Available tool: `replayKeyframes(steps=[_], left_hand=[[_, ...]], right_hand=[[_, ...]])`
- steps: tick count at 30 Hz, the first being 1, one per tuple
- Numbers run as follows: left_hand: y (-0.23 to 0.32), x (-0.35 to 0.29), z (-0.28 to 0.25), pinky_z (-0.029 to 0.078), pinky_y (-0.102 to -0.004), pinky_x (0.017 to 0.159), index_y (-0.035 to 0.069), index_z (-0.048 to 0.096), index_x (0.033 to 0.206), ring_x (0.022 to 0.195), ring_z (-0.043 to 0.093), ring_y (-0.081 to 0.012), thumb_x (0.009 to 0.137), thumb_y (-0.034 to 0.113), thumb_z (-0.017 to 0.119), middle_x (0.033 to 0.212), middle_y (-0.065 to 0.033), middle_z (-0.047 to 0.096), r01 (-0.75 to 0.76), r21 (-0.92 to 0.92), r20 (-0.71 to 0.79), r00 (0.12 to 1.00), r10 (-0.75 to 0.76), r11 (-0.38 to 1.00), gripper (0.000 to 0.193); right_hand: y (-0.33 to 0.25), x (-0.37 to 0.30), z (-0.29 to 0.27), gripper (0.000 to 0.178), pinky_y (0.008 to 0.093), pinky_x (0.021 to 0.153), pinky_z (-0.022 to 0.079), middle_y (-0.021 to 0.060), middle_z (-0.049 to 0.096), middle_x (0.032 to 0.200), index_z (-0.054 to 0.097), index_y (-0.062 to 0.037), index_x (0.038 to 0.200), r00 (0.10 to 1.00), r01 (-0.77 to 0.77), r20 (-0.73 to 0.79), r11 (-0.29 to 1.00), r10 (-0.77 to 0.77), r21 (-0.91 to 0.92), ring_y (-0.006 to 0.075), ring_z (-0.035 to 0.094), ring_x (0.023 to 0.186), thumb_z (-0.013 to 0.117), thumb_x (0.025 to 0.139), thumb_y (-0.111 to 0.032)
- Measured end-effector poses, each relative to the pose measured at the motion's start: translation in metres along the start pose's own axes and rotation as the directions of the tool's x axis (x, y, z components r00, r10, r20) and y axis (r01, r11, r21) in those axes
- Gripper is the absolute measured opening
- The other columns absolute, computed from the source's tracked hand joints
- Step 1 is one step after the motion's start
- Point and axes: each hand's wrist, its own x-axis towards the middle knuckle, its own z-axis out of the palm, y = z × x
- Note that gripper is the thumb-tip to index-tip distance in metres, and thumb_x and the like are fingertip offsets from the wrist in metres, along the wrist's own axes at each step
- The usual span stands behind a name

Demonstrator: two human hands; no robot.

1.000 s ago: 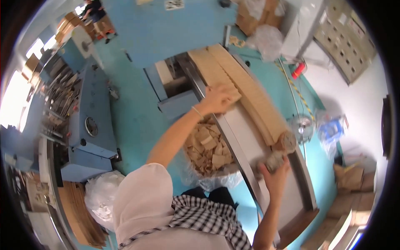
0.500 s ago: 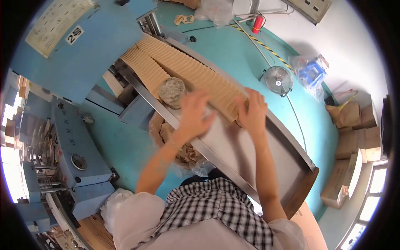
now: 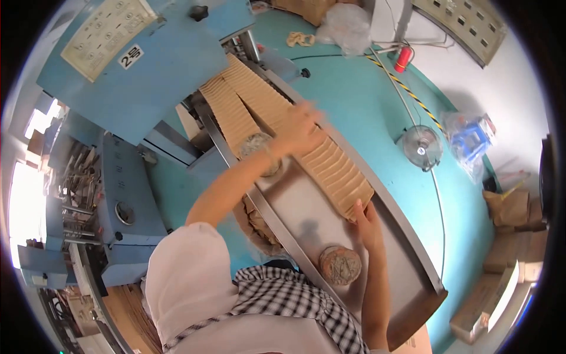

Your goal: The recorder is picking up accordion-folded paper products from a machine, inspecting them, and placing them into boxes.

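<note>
Two rows of overlapping brown paper pieces, perhaps paper bags, lie on a metal tray (image 3: 407, 259). My right hand (image 3: 368, 227) grips the near end of the longer right row (image 3: 339, 171), thumb on top. Over the middle of that row is my left hand (image 3: 302, 131), its fingers smeared by motion. A round, mottled grey weight (image 3: 254, 143) stands at the near end of the left row (image 3: 227, 109), partly hidden by my left forearm. Beside my right forearm, a second round, brownish weight (image 3: 340, 265) rests on the bare tray.
A blue machine (image 3: 171, 65) stands over the tray's far end. Raised metal edges run along the tray. Below its left side is a container of crumpled brown paper (image 3: 259, 227). A floor fan (image 3: 421, 147) and cardboard boxes (image 3: 489, 283) are at the right.
My right hand has moved to the right row's near end, and the second weight now shows on the tray. My left hand has shifted from beside the grey weight onto the right row.
</note>
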Motion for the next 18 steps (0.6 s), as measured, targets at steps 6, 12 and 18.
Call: replayKeyframes(steps=[6,12,18], left_hand=[[-0.156,0.023,-0.023,0.03,-0.0598,0.107,0.009,0.058,0.132,0.131,0.042,-0.0398,0.088,0.052,0.062,0.137,-0.0193,0.049,0.65,0.319,-0.124,0.75,-0.649,0.69,0.062],[-0.18,0.013,-0.03,0.026,-0.0603,0.11,0.01,0.054,0.14,0.136,0.037,-0.042,0.091,0.061,0.054,0.144,-0.019,0.043,0.689,0.348,-0.083,0.698,-0.711,0.635,0.071],[-0.162,0.01,-0.032,0.026,-0.0603,0.109,0.006,0.056,0.136,0.134,0.038,-0.0426,0.092,0.061,0.053,0.143,-0.0206,0.042,0.644,0.396,-0.075,0.733,-0.676,0.654,0.071]], right_hand=[[0.003,0.0,0.019,0.057,0.0308,0.094,0.047,0.0138,0.057,0.127,0.04,0.0077,0.136,0.981,0.192,0.015,0.978,-0.194,0.086,0.0179,0.056,0.112,0.066,0.098,-0.026],[-0.002,0.003,0.018,0.059,0.0318,0.095,0.047,0.0152,0.057,0.126,0.039,0.0082,0.137,0.996,0.087,0.018,0.992,-0.089,0.094,0.0188,0.056,0.113,0.066,0.098,-0.027],[-0.003,0.0,0.019,0.06,0.0312,0.094,0.048,0.0152,0.057,0.127,0.038,0.0085,0.137,0.996,0.087,0.02,0.989,-0.089,0.116,0.0179,0.057,0.112,0.066,0.098,-0.027]])
